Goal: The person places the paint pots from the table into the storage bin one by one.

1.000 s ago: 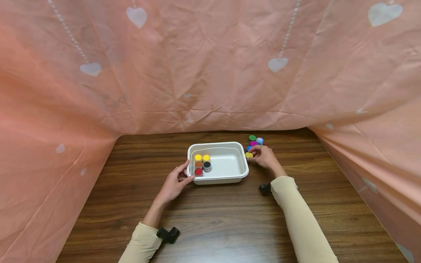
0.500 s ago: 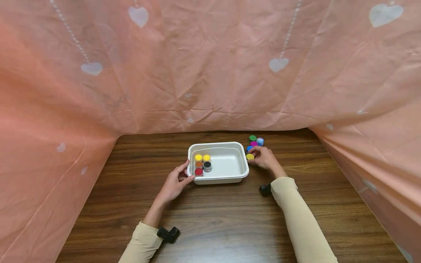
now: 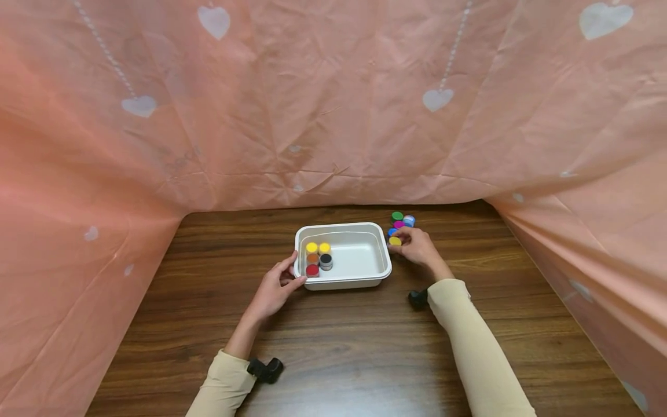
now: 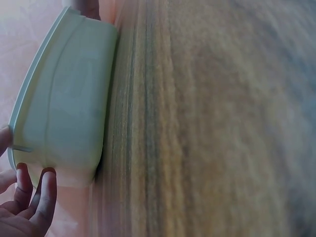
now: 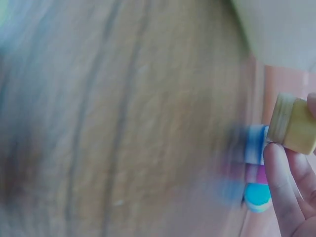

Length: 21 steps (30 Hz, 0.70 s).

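My left hand (image 3: 273,289) grips the near left corner of a white plastic tray (image 3: 359,284), thumb at the front rim and fingers against the left wall. Inside, at the left, stand small paint jars: two yellow-lidded, an orange-brown one (image 3: 312,259), a black one (image 3: 325,262) and a red one (image 3: 312,271). Just off the tray's right end, my right hand (image 3: 419,249) pinches a mustard-yellow paint jar (image 5: 294,122) between thumb and fingers. In the right wrist view it is raised and tilted. Behind it stand blue (image 5: 255,143), magenta (image 5: 256,174) and light blue jars (image 5: 257,196).
A green-lidded jar (image 3: 398,216) stands at the back of the group right of the tray. The dark wooden table (image 3: 333,341) runs back to a pink cloth (image 3: 333,116) with hearts, which hangs behind and on both sides.
The right hand has lifted the mustard-yellow jar slightly from beside the other jars. The left hand keeps its hold on the tray, which has not moved on the table.
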{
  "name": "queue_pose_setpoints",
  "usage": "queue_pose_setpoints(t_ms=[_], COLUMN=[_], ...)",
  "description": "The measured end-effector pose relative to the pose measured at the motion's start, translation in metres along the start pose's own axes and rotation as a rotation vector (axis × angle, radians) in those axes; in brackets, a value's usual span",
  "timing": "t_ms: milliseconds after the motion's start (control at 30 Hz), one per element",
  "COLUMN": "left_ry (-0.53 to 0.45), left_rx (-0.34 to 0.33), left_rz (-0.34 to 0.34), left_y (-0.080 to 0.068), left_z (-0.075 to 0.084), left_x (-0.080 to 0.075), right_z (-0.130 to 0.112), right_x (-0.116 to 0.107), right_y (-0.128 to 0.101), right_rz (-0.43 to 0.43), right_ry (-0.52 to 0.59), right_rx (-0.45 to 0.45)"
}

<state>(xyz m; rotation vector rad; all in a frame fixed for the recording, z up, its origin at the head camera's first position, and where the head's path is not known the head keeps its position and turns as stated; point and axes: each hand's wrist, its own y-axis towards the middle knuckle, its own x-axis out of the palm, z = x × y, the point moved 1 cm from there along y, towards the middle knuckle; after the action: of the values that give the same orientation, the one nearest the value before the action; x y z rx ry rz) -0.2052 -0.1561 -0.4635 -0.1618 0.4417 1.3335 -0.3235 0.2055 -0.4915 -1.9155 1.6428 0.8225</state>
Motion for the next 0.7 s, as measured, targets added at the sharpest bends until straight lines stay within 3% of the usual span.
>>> queue_pose_setpoints(t_ms=[700], left_ry=[-0.025], left_rx=[-0.006], left_rz=[-0.002], left_y=[0.0], left_z=[-0.001], left_x=[0.001], right_z=[-0.039], right_x=[-0.029], right_y=[-0.007], right_rz=[0.16], right_ry=[0.095], right_rx=[-0.041])
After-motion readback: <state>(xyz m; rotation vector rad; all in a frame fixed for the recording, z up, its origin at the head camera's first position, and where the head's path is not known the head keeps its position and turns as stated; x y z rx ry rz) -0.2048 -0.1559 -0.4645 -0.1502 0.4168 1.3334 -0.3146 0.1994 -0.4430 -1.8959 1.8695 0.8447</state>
